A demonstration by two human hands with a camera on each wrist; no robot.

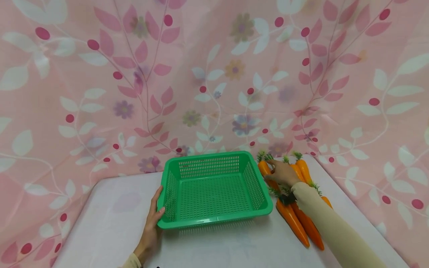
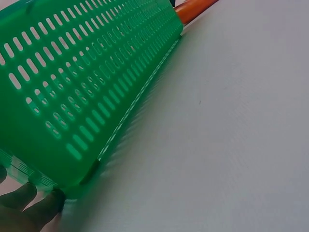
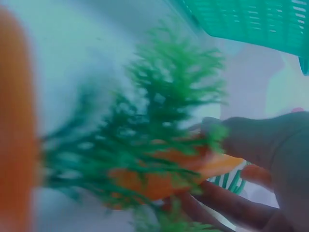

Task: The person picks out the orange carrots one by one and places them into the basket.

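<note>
A green plastic basket [image 1: 214, 220] with slotted walls stands on the table, nothing inside it. At its left end my left hand [image 1: 151, 227] grips the rim, thumb over the edge and fingers outside; in the left wrist view fingertips touch the basket's [image 2: 29, 130] lower corner. Beyond the basket's right side, my right hand [image 1: 283, 174] holds an orange carrot [image 1: 264, 168] with a green leafy top. Up close in the right wrist view, thumb and fingers lie on either side of this carrot [image 3: 140, 186], partly hidden by blurred leaves [image 3: 164, 92].
Two carrots [image 1: 291, 223] lie in front of my right wrist, tips toward me. More carrots [image 1: 304, 172] lie behind the hand, and another [image 1: 326, 201] shows past the sleeve. A white cloth covers the table [image 1: 124, 208]; a pink floral curtain [image 1: 214, 74] hangs behind it.
</note>
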